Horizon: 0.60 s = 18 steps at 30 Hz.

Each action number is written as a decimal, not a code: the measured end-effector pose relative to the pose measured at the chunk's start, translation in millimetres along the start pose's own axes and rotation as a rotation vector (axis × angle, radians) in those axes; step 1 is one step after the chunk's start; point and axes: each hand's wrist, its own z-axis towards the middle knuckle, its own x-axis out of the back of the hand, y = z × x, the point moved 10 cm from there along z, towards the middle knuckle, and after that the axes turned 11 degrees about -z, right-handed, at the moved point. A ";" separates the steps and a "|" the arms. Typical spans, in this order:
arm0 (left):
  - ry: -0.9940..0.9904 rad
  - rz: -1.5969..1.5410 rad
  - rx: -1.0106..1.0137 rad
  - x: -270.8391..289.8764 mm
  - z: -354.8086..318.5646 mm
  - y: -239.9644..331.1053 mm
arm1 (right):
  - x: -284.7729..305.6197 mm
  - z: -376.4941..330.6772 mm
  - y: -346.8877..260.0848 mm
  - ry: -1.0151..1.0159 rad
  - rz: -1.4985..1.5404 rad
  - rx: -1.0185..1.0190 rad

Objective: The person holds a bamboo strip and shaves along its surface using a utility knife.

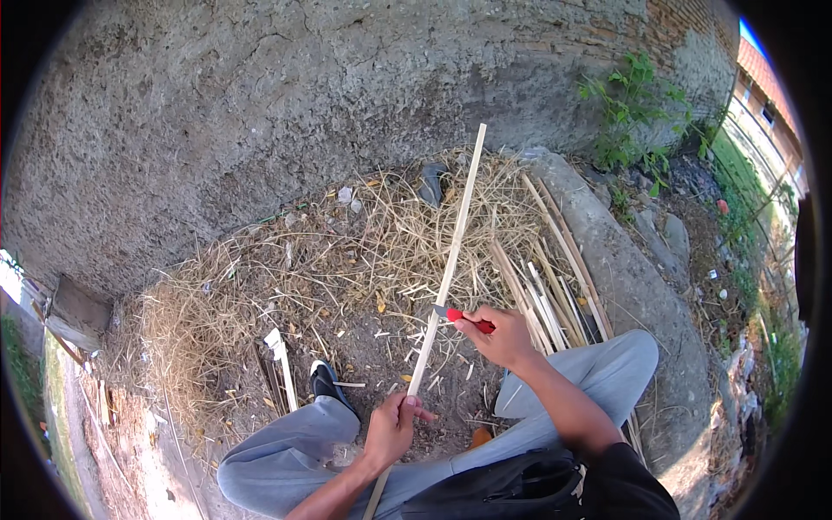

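My left hand [392,429] grips the near end of a long pale bamboo strip [452,251] that points away from me toward the wall. In my right hand [503,335] is a small knife with a red handle [468,320], its blade resting against the strip's side about midway along. Both hands sit above my knees in grey trousers. My left foot in a dark shoe [328,381] rests on the dirt below the strip.
A bundle of split bamboo strips [555,286] lies to the right beside a concrete curb [633,286]. Dry straw and shavings [286,277] cover the ground. A rough grey wall [303,104] rises ahead. Green weeds [633,113] grow at the right.
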 end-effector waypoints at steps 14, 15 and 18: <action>0.094 0.450 -0.248 -2.4 -12.1 30.0 | -2.9 -3.7 -0.8 0.004 0.084 -0.014; 0.095 0.439 -0.241 -2.8 -12.1 29.6 | -3.0 -4.1 -0.7 0.026 0.096 -0.004; 0.098 0.443 -0.252 -2.6 -13.1 30.2 | -4.6 -4.9 0.0 0.034 0.094 0.006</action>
